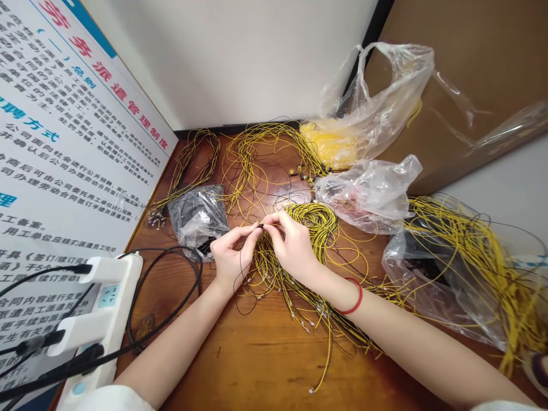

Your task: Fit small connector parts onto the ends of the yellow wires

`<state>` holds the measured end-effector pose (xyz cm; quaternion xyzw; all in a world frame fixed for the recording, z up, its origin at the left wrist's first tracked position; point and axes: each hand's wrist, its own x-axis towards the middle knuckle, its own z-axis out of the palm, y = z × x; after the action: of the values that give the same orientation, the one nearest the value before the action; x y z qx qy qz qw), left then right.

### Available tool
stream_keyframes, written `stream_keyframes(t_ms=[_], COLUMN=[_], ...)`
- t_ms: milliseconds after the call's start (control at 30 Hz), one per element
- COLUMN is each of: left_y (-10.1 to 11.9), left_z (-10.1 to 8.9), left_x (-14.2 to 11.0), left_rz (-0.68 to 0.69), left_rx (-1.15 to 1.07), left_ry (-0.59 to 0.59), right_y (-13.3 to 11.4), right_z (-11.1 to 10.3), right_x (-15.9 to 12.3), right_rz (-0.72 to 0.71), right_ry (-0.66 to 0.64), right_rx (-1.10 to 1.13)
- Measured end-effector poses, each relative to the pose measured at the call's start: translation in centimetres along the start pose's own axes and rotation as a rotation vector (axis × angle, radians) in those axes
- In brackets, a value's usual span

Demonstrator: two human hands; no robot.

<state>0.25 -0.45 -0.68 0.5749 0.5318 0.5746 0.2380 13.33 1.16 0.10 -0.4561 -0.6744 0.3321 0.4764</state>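
Pinching a tiny black piece, too small to identify, between left hand and right hand, thumb closed to forefinger on each. Best to steady wrists, grip lightly and keep thin black wire loop below left hand from snagging. Noted left of hands: greyish plastic bag, dark inside. Noted beyond right hand: clear handled plastic bag with yellow pieces; nearer, crumpled clear bag, reddish inside.

Left fingers and right fingers in close pinches, both forearms aslant inward.
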Motion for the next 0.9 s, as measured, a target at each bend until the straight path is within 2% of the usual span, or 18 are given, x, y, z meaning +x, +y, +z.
stream_keyframes(t_ms=[167, 333, 500, 733, 900], left_y=[0.3, 0.6, 0.3, 0.4, 0.4], left_z=[0.0, 0.2, 0.1, 0.0, 0.0], left_x=[0.2, 0.8, 1.2, 1.3, 1.2], left_rz=[-0.055, -0.120, -0.207, -0.291, -0.301], left_rx=[-0.014, -0.078, -0.166, -0.246, -0.252], left_ry=[0.021, 0.071, 0.046, 0.048, 0.036], right_y=[0.0, 0.1, 0.2, 0.1, 0.1], right_z=[-0.3, -0.7, -0.8, -1.0, -1.0], right_x=[0.1, 0.4, 0.6, 0.6, 0.5], right_rz=[-0.015, -0.223, -0.371, -0.275, -0.212], right_ry=[-0.011, -0.038, -0.019, 0.044, 0.006], right_rx=[0.001, -0.140, -0.218, -0.153, -0.130])
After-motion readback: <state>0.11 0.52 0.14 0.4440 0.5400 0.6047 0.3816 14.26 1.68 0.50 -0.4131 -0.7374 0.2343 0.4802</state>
